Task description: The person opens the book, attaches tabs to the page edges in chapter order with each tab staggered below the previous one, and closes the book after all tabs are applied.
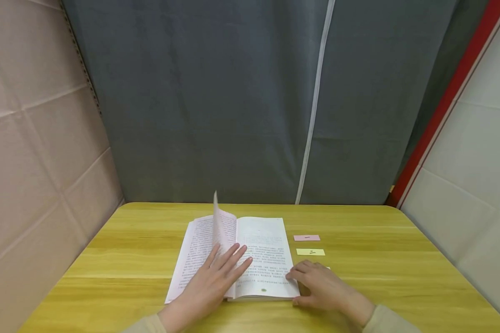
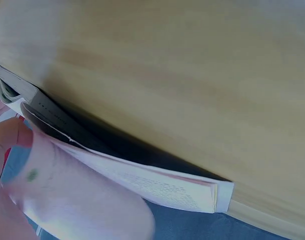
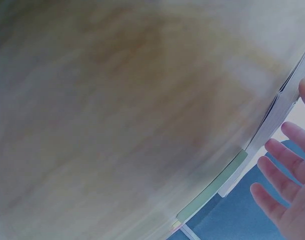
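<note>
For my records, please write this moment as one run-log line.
left hand: over open book, near raised page | right hand: at book's right edge | pink slip, yellow slip: on table, right of book

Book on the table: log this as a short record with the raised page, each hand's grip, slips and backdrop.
Book: open on the wood-grain table
Raised page: stands up near the spine
Left hand grip: fingers spread across the open pages
Right hand grip: at the book's near right corner
Pink slip: right of the book
Yellow slip: nearer the person than the pink
Green slip: seen in the right wrist view
Backdrop: grey curtain
</note>
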A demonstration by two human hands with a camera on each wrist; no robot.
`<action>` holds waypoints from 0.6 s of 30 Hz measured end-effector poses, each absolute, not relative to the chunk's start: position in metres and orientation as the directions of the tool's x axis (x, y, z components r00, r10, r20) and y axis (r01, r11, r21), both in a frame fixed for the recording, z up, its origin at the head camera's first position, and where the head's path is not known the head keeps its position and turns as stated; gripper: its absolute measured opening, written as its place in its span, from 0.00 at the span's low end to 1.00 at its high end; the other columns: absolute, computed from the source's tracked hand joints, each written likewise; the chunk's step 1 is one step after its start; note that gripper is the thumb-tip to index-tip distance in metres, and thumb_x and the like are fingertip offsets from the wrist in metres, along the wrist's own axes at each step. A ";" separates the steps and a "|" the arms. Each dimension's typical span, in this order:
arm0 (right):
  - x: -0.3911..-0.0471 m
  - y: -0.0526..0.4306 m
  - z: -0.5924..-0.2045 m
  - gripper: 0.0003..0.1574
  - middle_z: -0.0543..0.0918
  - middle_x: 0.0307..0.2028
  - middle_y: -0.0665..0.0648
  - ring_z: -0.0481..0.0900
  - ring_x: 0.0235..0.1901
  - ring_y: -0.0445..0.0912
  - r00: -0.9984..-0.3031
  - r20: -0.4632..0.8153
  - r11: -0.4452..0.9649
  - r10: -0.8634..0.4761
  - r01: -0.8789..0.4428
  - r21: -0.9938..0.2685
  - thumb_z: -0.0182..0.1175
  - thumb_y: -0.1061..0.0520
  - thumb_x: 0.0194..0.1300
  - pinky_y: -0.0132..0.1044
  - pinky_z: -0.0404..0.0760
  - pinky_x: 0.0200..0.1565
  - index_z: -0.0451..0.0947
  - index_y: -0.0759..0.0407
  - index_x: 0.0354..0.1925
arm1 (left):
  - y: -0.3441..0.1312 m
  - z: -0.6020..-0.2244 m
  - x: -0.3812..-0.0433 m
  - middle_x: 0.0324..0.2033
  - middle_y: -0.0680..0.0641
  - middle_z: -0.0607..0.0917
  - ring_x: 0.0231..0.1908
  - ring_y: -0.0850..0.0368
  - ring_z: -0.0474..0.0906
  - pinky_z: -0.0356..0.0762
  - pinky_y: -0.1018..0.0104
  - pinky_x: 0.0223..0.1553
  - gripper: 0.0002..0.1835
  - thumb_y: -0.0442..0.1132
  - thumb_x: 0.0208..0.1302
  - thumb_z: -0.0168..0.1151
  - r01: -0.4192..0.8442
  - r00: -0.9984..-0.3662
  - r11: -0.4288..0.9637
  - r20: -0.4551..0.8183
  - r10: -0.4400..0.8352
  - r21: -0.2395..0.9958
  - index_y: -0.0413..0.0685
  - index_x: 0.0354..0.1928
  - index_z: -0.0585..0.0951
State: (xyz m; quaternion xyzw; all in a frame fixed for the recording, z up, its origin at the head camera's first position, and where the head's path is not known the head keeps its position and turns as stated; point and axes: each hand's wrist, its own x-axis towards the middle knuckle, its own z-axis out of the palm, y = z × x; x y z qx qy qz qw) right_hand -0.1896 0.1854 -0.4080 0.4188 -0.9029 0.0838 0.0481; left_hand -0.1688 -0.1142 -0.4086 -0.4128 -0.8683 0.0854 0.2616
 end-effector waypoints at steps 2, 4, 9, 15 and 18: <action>-0.190 0.185 -0.408 0.29 0.74 0.44 0.49 0.69 0.46 0.45 -0.645 0.156 0.636 -0.748 -0.764 -0.109 0.60 0.39 0.50 0.45 0.69 0.44 0.75 0.53 0.46 | -0.116 -0.409 -0.169 0.65 0.42 0.50 0.64 0.47 0.41 0.39 0.44 0.58 0.50 0.34 0.34 0.65 0.655 -0.537 0.655 0.379 0.754 -0.376 0.48 0.66 0.54; -0.190 0.186 -0.409 0.30 0.74 0.44 0.49 0.69 0.46 0.45 -0.647 0.155 0.638 -0.747 -0.762 -0.109 0.60 0.38 0.50 0.45 0.69 0.44 0.74 0.53 0.47 | -0.116 -0.409 -0.169 0.65 0.42 0.52 0.64 0.47 0.41 0.39 0.44 0.58 0.48 0.35 0.35 0.64 0.644 -0.554 0.665 0.369 0.747 -0.379 0.48 0.65 0.56; -0.190 0.186 -0.409 0.30 0.74 0.44 0.49 0.69 0.46 0.45 -0.646 0.154 0.636 -0.748 -0.764 -0.109 0.59 0.37 0.50 0.45 0.69 0.44 0.74 0.53 0.47 | -0.118 -0.409 -0.168 0.62 0.42 0.59 0.63 0.47 0.48 0.45 0.47 0.58 0.40 0.37 0.40 0.62 0.622 -0.622 0.694 0.309 0.719 -0.362 0.45 0.62 0.63; -0.190 0.186 -0.410 0.30 0.74 0.44 0.49 0.69 0.46 0.45 -0.646 0.156 0.637 -0.747 -0.763 -0.108 0.59 0.38 0.50 0.45 0.69 0.44 0.74 0.53 0.47 | -0.120 -0.411 -0.166 0.55 0.41 0.69 0.56 0.47 0.63 0.57 0.49 0.54 0.29 0.37 0.40 0.60 0.585 -0.731 0.769 0.244 0.638 -0.259 0.40 0.52 0.73; -0.190 0.187 -0.410 0.30 0.74 0.44 0.49 0.69 0.46 0.45 -0.647 0.159 0.639 -0.746 -0.762 -0.107 0.60 0.38 0.50 0.45 0.69 0.44 0.74 0.53 0.47 | -0.121 -0.412 -0.166 0.48 0.43 0.74 0.48 0.48 0.70 0.65 0.52 0.48 0.25 0.36 0.40 0.59 0.581 -0.741 0.783 0.254 0.621 -0.222 0.39 0.46 0.75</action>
